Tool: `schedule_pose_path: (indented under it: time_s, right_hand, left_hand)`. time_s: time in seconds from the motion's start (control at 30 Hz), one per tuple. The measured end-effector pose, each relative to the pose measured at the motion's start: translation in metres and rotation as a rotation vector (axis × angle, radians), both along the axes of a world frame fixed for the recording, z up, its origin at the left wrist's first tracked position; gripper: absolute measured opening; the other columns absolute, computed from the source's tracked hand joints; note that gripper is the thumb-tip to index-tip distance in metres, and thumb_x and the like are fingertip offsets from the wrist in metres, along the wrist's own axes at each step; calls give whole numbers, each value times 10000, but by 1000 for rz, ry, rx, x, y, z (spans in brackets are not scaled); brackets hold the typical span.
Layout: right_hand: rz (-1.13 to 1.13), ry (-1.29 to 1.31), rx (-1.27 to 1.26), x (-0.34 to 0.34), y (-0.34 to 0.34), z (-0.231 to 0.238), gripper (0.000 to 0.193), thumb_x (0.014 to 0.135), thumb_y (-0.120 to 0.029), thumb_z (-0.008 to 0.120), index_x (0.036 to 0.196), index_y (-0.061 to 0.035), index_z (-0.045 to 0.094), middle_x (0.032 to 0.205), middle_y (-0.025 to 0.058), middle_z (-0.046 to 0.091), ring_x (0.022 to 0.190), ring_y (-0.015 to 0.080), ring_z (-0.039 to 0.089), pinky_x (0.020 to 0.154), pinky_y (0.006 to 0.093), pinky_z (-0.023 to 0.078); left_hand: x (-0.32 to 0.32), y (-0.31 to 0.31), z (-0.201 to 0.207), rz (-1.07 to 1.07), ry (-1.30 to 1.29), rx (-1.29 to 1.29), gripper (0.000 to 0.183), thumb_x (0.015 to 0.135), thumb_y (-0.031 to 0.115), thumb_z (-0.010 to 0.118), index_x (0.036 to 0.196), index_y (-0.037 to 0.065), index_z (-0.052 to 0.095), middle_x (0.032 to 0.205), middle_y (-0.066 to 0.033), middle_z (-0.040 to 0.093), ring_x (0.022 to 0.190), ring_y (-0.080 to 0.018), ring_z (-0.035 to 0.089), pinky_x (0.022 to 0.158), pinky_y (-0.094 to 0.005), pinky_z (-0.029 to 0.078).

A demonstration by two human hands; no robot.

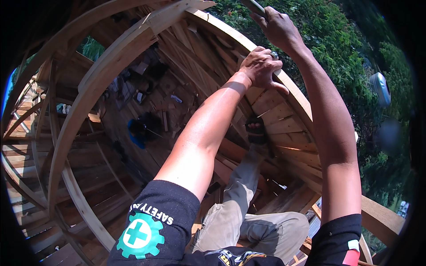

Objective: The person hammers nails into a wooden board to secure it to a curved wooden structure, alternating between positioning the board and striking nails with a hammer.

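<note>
While the left hand [262,68] clamps over the curved beam [298,96], the right hand [283,33], apart from it, wraps a handle [254,7] just beyond that beam. A steady stroke probably needs left fingers kept clear and the foot [255,128] braced inside the beam.

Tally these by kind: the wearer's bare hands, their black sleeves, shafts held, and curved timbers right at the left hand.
Hands: 2 (left hand, right hand)
Sleeves: 2 (left sleeve, right sleeve)
Shaft in the right hand: 1
Curved timber at the left hand: 1
Total: 6
</note>
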State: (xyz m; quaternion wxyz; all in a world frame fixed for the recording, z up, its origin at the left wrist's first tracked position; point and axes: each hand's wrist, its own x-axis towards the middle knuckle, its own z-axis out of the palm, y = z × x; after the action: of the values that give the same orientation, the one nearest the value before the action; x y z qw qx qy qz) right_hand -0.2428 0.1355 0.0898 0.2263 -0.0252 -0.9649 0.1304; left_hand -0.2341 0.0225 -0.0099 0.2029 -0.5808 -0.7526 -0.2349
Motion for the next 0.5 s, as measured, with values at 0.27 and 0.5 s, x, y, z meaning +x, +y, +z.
schedule_pose_path:
  time_s: [0.27, 0.5]
  right_hand:
    - [-9, -133, 70, -2, -7, -33, 426, 964, -493, 516, 1036, -78, 584, 900, 215, 685, 877, 415, 670, 736, 523, 521]
    - [40, -107, 83, -2, -14, -30, 436, 966, -515, 505, 1024, -87, 564, 891, 223, 678, 899, 435, 654, 742, 540, 508]
  left_hand:
    - [-3, -1, -6, -35, -34, 40, 770, 584, 815, 671, 865, 98, 698, 879, -111, 670, 925, -290, 647, 925, -418, 462]
    - [-6, -1, -9, -57, -31, 78, 806, 575, 808, 684, 1002, 126, 713, 972, -112, 687, 999, -300, 634, 934, -434, 455]
